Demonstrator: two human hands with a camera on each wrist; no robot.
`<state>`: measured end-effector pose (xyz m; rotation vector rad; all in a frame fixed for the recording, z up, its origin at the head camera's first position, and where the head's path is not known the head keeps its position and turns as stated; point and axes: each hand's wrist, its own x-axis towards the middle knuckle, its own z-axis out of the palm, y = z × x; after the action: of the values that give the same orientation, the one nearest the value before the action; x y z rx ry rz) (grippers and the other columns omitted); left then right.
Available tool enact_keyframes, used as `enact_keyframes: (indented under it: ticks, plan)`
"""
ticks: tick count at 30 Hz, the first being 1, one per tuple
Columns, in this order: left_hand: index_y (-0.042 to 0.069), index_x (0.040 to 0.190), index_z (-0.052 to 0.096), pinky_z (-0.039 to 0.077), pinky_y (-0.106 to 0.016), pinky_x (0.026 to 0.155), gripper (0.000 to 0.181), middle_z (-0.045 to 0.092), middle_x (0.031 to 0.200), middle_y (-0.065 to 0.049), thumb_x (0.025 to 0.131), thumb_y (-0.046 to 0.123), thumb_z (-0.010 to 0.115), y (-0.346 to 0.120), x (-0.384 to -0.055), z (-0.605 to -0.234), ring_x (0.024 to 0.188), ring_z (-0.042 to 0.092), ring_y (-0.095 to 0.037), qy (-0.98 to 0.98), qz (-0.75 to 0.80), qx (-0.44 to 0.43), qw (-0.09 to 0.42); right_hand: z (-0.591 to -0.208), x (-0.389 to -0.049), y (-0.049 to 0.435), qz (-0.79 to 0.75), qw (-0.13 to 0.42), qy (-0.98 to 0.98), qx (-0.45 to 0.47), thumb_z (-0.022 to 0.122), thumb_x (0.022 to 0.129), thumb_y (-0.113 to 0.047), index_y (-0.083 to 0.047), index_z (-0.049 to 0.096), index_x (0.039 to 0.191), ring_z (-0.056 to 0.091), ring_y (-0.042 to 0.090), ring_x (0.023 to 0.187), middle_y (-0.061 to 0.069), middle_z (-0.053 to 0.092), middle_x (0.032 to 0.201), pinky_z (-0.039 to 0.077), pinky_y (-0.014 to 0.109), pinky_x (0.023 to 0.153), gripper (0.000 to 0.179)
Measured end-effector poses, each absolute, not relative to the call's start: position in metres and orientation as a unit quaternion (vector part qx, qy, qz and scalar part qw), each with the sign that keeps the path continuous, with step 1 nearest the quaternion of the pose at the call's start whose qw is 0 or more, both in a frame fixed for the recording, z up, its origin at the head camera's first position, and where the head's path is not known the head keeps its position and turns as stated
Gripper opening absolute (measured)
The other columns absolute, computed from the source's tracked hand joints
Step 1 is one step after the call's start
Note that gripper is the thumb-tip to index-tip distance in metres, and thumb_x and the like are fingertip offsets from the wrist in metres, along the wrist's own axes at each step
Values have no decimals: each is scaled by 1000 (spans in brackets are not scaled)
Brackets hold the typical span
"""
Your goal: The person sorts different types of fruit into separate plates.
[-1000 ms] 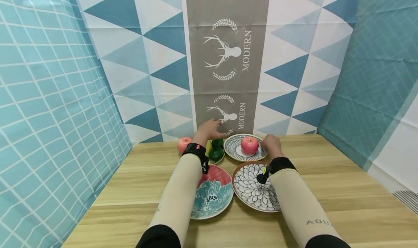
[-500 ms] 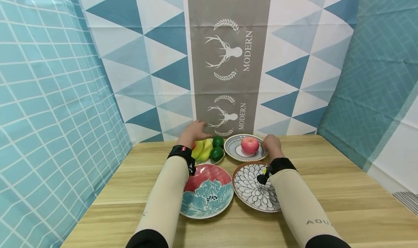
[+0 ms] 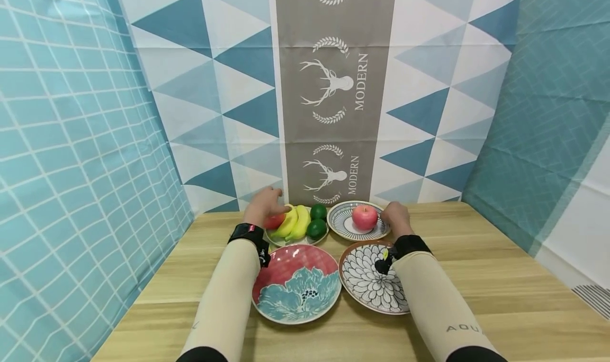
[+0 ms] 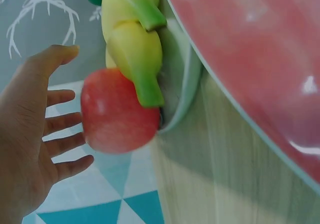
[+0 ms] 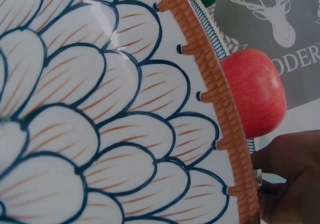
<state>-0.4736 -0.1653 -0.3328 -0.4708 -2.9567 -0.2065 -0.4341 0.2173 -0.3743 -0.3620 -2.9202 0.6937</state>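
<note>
Nearest, low in the middle of the frame, on the wooden surface [image 3: 167,277]: a red-and-teal plate [image 3: 295,280] and, just right, a petal-patterned plate [image 3: 367,280]. Farther up, left of centre: a fruit plate [image 3: 311,242] with bananas [image 3: 300,224] and two green fruits [image 3: 316,228], plus a red apple [image 4: 117,116] at the left end, beside the left hand [image 3: 263,207]. Fingers loosely spread there, not wrapped round the apple; cannot tell about contact. Right of centre, at similar depth: a striped plate [image 3: 338,222] bearing a pink apple [image 3: 364,218], rim apparently pinched by the right hand [image 3: 395,217]. Seemingly done: one apple on the striped plate. Seemingly left: the red apple, not yet gripped. Farthest, behind: a deer-printed wall cloth [image 3: 312,129].
</note>
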Motion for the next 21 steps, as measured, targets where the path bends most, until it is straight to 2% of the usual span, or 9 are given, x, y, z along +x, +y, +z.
enact_keyframes:
  ticks: [3, 6, 9, 13, 21]
  plan:
    - [5, 137, 54, 44, -49, 102, 66, 54, 131, -17, 88, 48, 66, -173, -470, -335, 118, 53, -34, -983, -77, -155, 68, -374, -433, 215, 233, 56, -963, -125, 53, 89, -9, 8, 64, 88, 54, 31, 80, 23, 63, 95, 48, 35, 63, 20]
    - [5, 132, 57, 48, -47, 96, 62, 59, 123, -16, 87, 47, 66, -177, -467, -336, 111, 56, -32, -983, -68, -156, 70, -372, -432, 213, 235, 53, -962, -130, 53, 90, -10, 8, 63, 90, 54, 31, 81, 23, 62, 96, 47, 34, 63, 21]
    - [5, 115, 62, 50, -43, 84, 51, 63, 106, -14, 86, 46, 65, -178, -465, -338, 96, 58, -30, -984, -61, -156, 68, -372, -431, 213, 235, 53, -962, -132, 53, 90, -10, 8, 64, 91, 54, 32, 81, 23, 63, 96, 48, 35, 64, 22]
    - [10, 93, 59, 46, -38, 72, 40, 59, 88, -8, 84, 48, 64, -178, -463, -342, 81, 55, -27, -986, -65, -143, 54, -373, -431, 214, 235, 55, -962, -131, 53, 90, -10, 9, 64, 91, 54, 31, 81, 24, 63, 96, 48, 35, 64, 22]
    - [11, 98, 60, 48, -39, 75, 41, 60, 90, -8, 85, 50, 65, -176, -465, -348, 84, 56, -27, -987, -82, -130, 41, -375, -432, 214, 240, 56, -960, -132, 53, 91, -11, 9, 64, 92, 54, 32, 83, 23, 63, 98, 49, 36, 67, 23]
